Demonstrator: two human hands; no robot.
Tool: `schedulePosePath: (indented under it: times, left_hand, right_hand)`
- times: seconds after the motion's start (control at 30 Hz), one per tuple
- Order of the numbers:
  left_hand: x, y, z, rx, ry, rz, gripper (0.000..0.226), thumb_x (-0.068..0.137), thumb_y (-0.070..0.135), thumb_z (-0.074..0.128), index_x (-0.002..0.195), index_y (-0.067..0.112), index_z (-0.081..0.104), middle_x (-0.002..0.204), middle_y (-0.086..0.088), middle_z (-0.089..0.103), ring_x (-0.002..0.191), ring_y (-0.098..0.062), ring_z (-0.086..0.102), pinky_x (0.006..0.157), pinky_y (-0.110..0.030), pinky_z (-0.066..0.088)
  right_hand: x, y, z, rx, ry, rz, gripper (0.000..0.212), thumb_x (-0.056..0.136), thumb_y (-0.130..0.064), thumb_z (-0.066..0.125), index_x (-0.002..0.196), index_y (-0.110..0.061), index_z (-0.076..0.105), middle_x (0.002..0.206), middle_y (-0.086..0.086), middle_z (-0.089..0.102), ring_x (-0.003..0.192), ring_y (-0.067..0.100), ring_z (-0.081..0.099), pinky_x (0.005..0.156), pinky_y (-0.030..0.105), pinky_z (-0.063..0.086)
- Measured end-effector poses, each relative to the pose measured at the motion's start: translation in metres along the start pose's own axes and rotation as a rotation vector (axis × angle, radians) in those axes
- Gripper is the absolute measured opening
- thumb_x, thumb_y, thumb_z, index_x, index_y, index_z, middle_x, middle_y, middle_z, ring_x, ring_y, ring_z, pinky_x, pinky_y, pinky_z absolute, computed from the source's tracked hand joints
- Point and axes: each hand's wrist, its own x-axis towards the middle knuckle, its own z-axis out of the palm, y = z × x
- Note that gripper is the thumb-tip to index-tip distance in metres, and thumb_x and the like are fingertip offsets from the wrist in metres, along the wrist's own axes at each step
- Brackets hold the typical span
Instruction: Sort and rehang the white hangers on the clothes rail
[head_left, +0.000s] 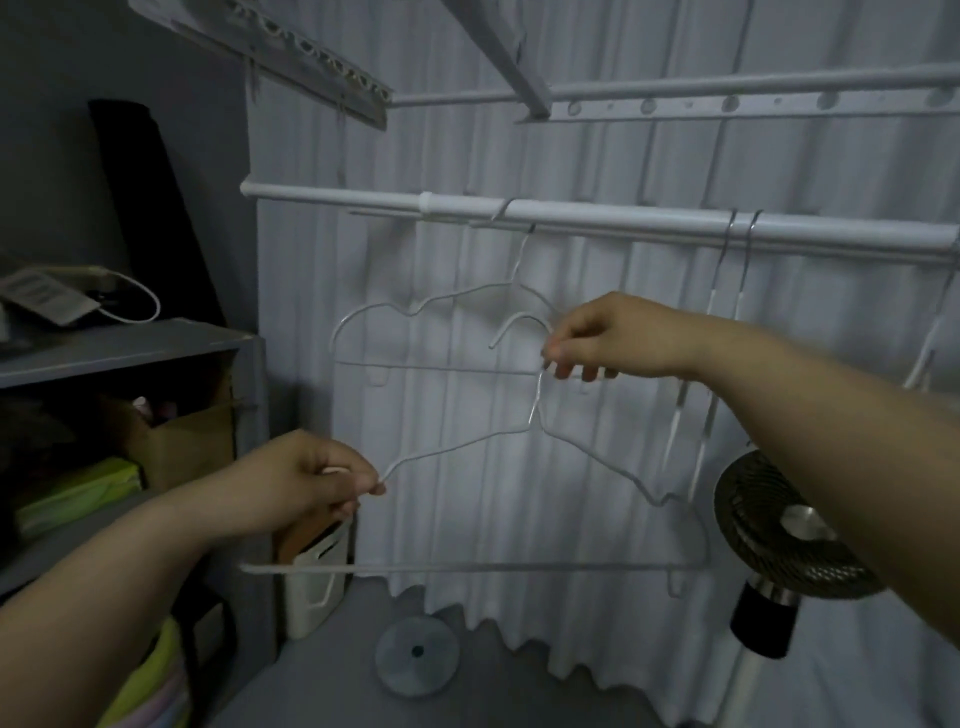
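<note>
I hold a white wire hanger (493, 566) below the white clothes rail (571, 215). My left hand (311, 480) pinches its left shoulder. My right hand (608, 338) grips its neck just under the hook (519, 327), which curves up and left, apart from the rail. Behind it another white hanger (415, 312) hangs on the rail by its hook. Two more hangers (727, 291) hang edge-on further right on the rail, and part of one more (930, 343) shows at the right edge.
A white curtain (623, 156) hangs behind the rail. A drying rack bar with holes (727, 98) runs overhead. A grey shelf (130, 348) with boxes stands at the left. A black fan (779, 530) is low on the right, a round base (415, 654) on the floor.
</note>
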Motion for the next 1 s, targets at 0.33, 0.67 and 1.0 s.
schedulePosePath:
  times: [0.33, 0.67, 1.0]
  left_hand:
    - [-0.04, -0.031, -0.03, -0.084, -0.229, 0.078, 0.042, 0.041, 0.076, 0.067, 0.062, 0.04, 0.074, 0.051, 0.004, 0.063, 0.053, -0.001, 0.055, 0.056, -0.008, 0.043]
    - [-0.028, -0.024, -0.008, 0.146, 0.403, 0.027, 0.024, 0.084, 0.011, 0.06, 0.109, 0.012, 0.062, 0.104, 0.0, 0.054, 0.097, -0.01, 0.048, 0.076, -0.016, 0.034]
    - [-0.02, 0.062, 0.055, -0.167, -0.023, 0.084, 0.013, 0.086, 0.038, 0.051, 0.098, 0.034, 0.051, 0.087, 0.013, 0.062, 0.071, -0.003, 0.062, 0.06, -0.015, 0.051]
  right_hand:
    - [0.0, -0.038, 0.03, 0.206, 0.034, -0.048, 0.013, 0.088, -0.018, 0.058, 0.095, -0.011, 0.065, 0.07, -0.005, 0.06, 0.05, 0.008, 0.044, 0.038, 0.013, 0.034]
    - [-0.015, -0.042, 0.022, 0.543, 0.047, 0.037, 0.014, 0.088, -0.003, 0.052, 0.082, -0.014, 0.059, 0.035, -0.004, 0.055, 0.03, 0.002, 0.049, 0.03, 0.011, 0.035]
    - [-0.02, -0.043, 0.007, 1.018, 0.348, 0.16, 0.02, 0.091, -0.002, 0.047, 0.072, -0.006, 0.051, 0.046, 0.005, 0.058, 0.03, 0.004, 0.056, 0.033, 0.014, 0.046]
